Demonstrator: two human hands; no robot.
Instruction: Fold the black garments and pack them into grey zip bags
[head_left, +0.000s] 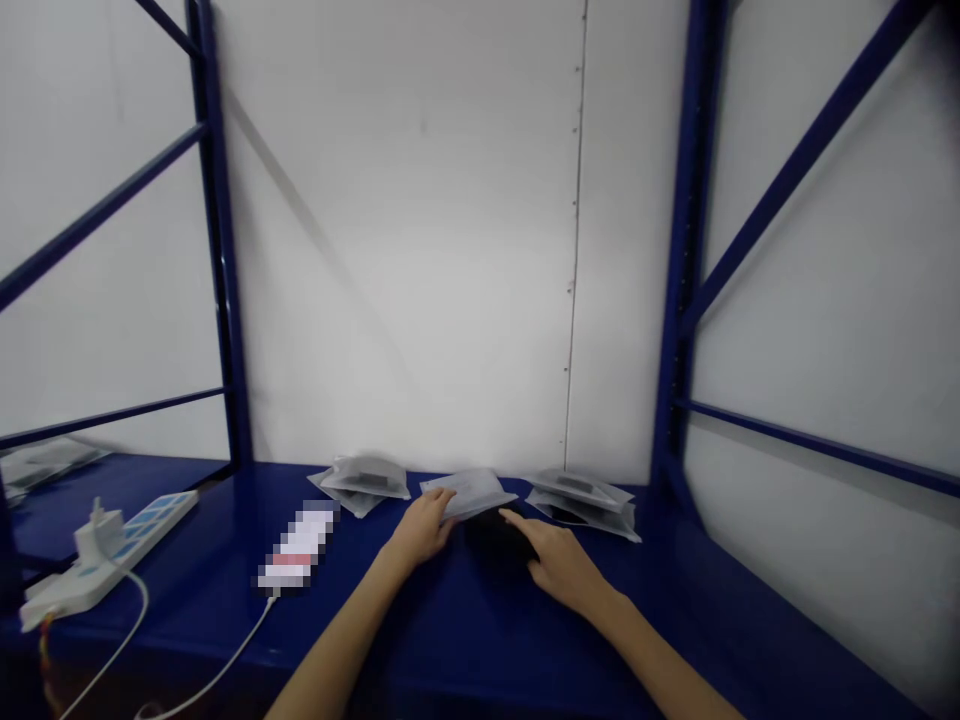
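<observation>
My left hand (426, 525) grips the left side of a frosted plastic bag (474, 492), fingers on top and thumb beneath its near edge. In front of the bag's near edge is a black item (499, 540); its kind is too dark to make out. My right hand (561, 562) is closed on the right side of that black item, the index finger stretched along its top. Whether part of the item sits inside the bag I cannot tell.
Frosted bags lie at the back left (367, 478) and back right (585, 495) of the blue shelf (450, 640). A phone (298, 545) on a white cable and a power strip (127, 550) are on the left. Blue posts (225, 250) and a white wall (420, 250) enclose the shelf.
</observation>
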